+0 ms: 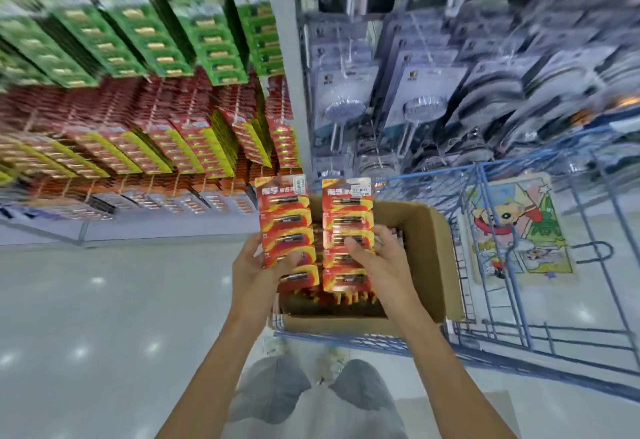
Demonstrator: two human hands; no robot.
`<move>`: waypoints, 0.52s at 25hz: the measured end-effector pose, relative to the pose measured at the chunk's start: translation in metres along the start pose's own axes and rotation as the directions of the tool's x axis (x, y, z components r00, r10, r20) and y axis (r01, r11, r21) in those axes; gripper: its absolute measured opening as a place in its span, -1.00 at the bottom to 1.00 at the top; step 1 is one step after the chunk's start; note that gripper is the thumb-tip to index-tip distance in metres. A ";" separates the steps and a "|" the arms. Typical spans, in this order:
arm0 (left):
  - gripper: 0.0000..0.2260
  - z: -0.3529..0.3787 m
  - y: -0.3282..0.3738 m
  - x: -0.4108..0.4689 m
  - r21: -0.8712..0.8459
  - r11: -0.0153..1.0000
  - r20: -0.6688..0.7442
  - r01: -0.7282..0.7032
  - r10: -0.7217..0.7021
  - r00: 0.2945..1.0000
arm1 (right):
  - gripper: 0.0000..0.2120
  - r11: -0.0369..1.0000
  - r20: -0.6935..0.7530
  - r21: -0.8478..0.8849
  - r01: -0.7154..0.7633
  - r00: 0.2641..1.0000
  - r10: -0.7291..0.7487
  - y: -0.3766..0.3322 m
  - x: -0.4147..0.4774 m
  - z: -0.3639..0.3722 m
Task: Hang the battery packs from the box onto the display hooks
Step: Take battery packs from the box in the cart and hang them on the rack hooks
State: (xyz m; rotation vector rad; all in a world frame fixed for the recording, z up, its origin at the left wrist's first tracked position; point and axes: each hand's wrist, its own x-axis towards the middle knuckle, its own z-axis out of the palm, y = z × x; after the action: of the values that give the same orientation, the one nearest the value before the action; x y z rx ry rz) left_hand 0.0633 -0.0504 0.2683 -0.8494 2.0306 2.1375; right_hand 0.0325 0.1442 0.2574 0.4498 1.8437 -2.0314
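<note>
My left hand (258, 267) grips a long red and yellow battery pack (285, 217), thumb across its lower front. Another such battery pack (348, 210) is held upright in my right hand (379, 258), thumb on its face. Both packs are held side by side just above an open cardboard box (426, 251), which holds more red packs (332, 296) in its bottom. At the upper left, rows of red and green battery packs hang on the display hooks (194, 141).
The box sits in a blue wire cart (519, 300) with a colourful cartoon bag (516, 231) beside it. Shower heads in clear packaging (419, 106) hang to the right of a grey shelf upright (294, 92). Pale shiny floor (104, 317) stretches to the left.
</note>
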 end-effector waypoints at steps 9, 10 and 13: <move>-0.65 -0.092 0.070 -0.010 -0.185 0.977 0.000 -0.110 0.112 0.994 | -0.78 0.990 0.120 0.042 0.137 0.983 -0.141 -0.070 -0.033 0.093; -0.65 -0.104 0.077 -0.007 -0.196 0.973 -0.007 -0.122 0.123 0.992 | -0.78 0.988 0.130 0.050 0.149 0.979 -0.154 -0.076 -0.033 0.107; -0.68 -0.147 0.099 0.006 -0.211 0.963 -0.048 -0.169 0.162 0.986 | -0.75 0.978 0.165 0.062 0.200 0.964 -0.208 -0.095 -0.034 0.155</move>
State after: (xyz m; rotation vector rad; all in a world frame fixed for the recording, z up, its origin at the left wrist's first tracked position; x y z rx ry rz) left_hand 0.0664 -0.2027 0.3589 -0.7634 1.9756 2.4848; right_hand 0.0193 -0.0003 0.3719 0.0946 1.8073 -2.1725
